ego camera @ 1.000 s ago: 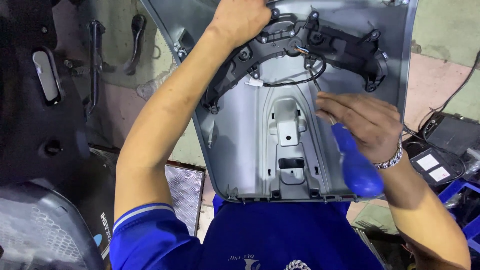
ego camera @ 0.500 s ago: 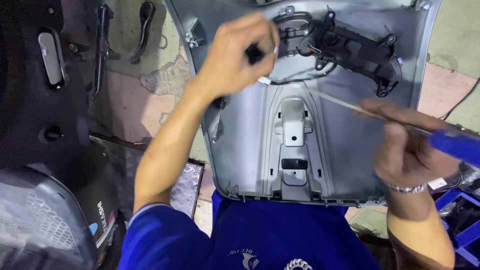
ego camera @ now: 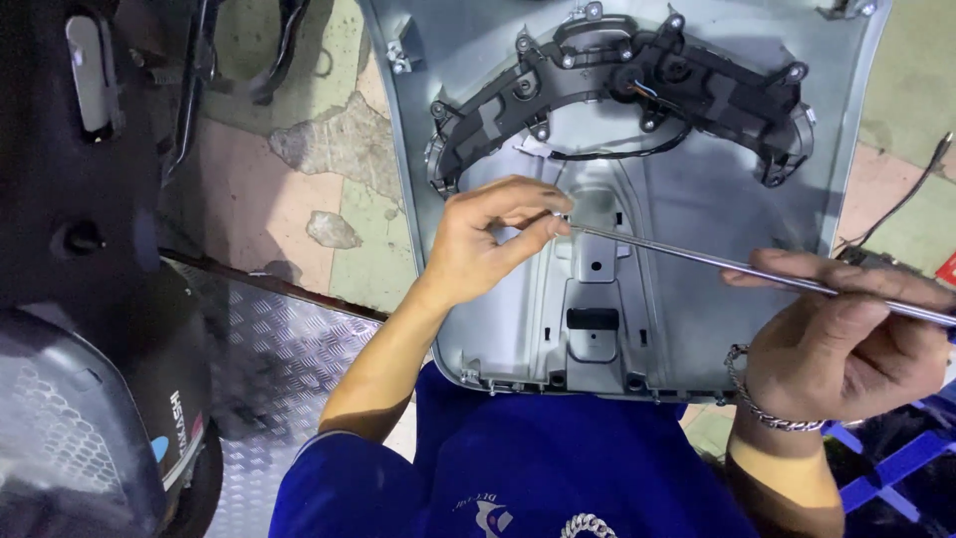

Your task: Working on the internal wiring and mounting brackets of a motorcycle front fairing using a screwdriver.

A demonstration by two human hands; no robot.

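Screwdriver set to the grey plastic scooter panel (ego camera: 697,249)

The left hand (ego camera: 478,244) pinches the long steel screwdriver (ego camera: 717,264) tip; the right hand (ego camera: 846,344), at four o'clock, closes around its shaft.

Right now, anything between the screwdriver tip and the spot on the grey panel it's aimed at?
Nothing visible blocks it. The long thin metal screwdriver shaft runs from the right hand straight to its tip, pinched by the left hand's fingertips against the grey plastic body panel. The black wiring bracket sits above, apart.
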